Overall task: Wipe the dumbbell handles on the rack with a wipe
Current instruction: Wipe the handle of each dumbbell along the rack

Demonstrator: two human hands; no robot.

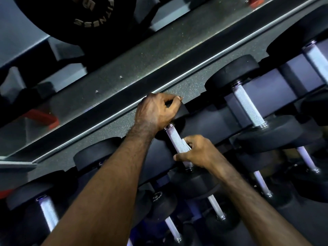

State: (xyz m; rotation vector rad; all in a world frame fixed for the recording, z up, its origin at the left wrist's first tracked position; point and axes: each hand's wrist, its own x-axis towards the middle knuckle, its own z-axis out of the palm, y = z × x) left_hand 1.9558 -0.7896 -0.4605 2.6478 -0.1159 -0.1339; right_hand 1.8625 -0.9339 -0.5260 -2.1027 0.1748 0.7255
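The left hand point(156, 110) grips the dumbbell's far head point(179, 112) on the rack point(209, 119) while the right hand point(197, 151) pinches a wipe point(186, 145) round its handle point(174, 139) — a loose pinch could let the wipe slip off.

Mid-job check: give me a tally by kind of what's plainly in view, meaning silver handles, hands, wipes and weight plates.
Handles: 8
Hands: 2, left gripping a dumbbell head, right holding the wipe
Wipe: 1
Plate: 1
Total: 12
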